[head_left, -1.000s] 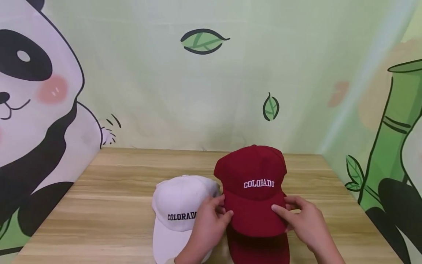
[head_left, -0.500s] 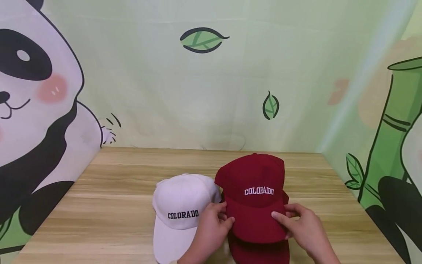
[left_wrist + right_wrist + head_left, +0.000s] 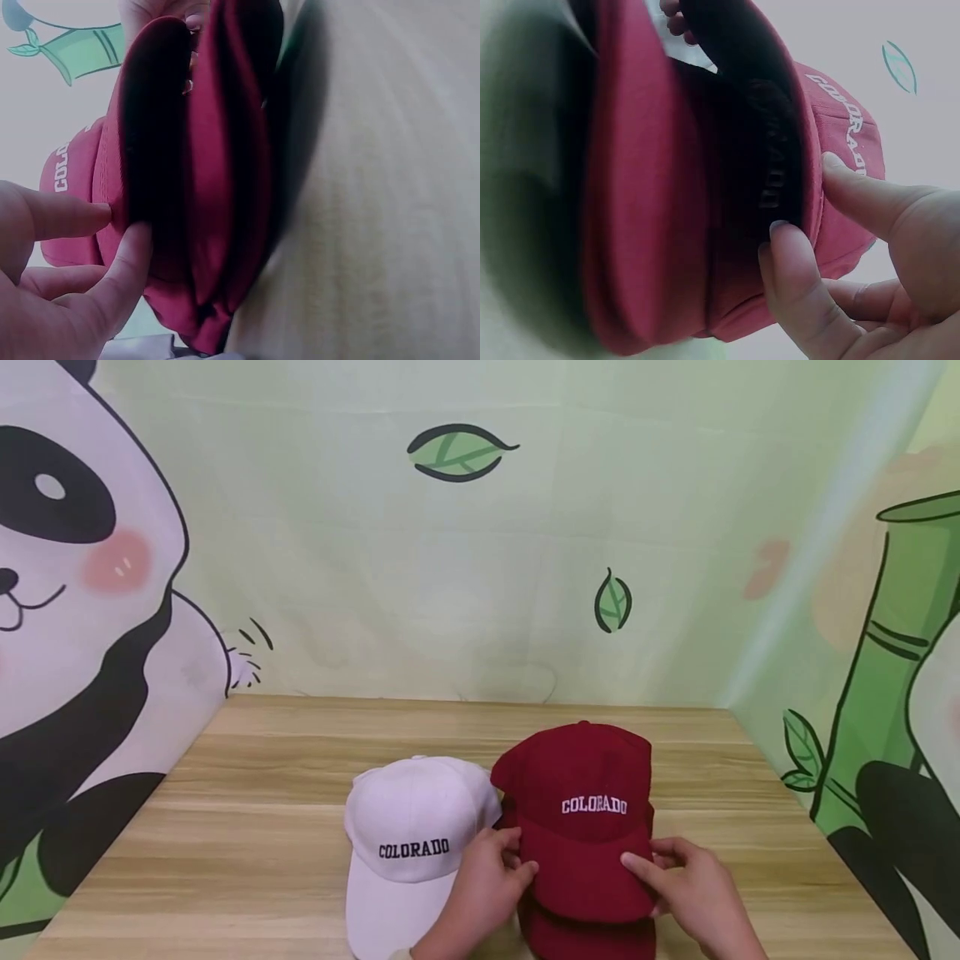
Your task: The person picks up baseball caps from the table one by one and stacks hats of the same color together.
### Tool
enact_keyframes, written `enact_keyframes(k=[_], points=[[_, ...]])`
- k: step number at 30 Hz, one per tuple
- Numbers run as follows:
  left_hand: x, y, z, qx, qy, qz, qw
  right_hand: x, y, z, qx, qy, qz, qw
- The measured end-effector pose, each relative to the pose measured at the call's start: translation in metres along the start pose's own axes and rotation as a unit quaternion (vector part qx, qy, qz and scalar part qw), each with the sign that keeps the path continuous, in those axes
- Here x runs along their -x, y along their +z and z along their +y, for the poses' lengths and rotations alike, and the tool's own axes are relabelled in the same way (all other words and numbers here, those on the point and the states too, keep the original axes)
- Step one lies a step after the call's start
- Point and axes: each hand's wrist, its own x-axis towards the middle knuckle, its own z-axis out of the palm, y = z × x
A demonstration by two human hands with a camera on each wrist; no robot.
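A dark red baseball cap (image 3: 587, 868) with white "COLORADO" lettering is held by both hands, its crown toward the back wall. My left hand (image 3: 486, 887) pinches the brim's left edge, and my right hand (image 3: 696, 883) pinches its right edge between thumb and fingers. Directly beneath lies another red cap (image 3: 588, 938), mostly hidden, its brim showing below the held one. In the right wrist view a dark gap separates the upper brim (image 3: 804, 135) from the lower brim (image 3: 641, 225). Left of the stack rests a white cap (image 3: 412, 814) with black "COLORADO" lettering, close to my left hand.
A wood-grain table (image 3: 247, 827) carries the caps. Behind it hangs a pale green backdrop (image 3: 337, 552) printed with pandas, leaves and bamboo, meeting the table's rear edge. Similar printed cloth runs along both sides.
Both hands have lowered the held red cap toward the red cap below, shifting it slightly right. Less of the lower brim shows now. The white cap has stayed put.
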Motion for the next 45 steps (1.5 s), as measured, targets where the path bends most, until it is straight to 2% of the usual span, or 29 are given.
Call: enact_keyframes(k=[9, 21, 31, 34, 38, 45], points=[[0.002, 0.005, -0.012, -0.003, -0.009, -0.021, 0.9997, 0.001, 0.007, 0.016, 0.026, 0.017, -0.008, 0.9995], [0.008, 0.009, -0.019, -0.021, -0.013, -0.031, 0.9992, 0.006, 0.014, 0.024, 0.030, 0.027, 0.002, 0.9992], [0.016, 0.007, -0.021, -0.032, -0.019, -0.050, 0.9980, 0.011, 0.016, 0.029, 0.077, 0.010, -0.011, 0.9969], [0.017, 0.006, -0.021, -0.027, -0.037, -0.070, 0.9965, 0.011, 0.016, 0.028, 0.096, 0.019, -0.025, 0.9949], [0.017, 0.006, -0.021, -0.018, -0.055, -0.101, 0.9932, 0.011, 0.015, 0.025, 0.149, 0.017, -0.045, 0.9877], [0.018, 0.003, -0.021, -0.043, -0.039, -0.135, 0.9892, 0.012, 0.017, 0.021, 0.212, -0.015, -0.057, 0.9756]])
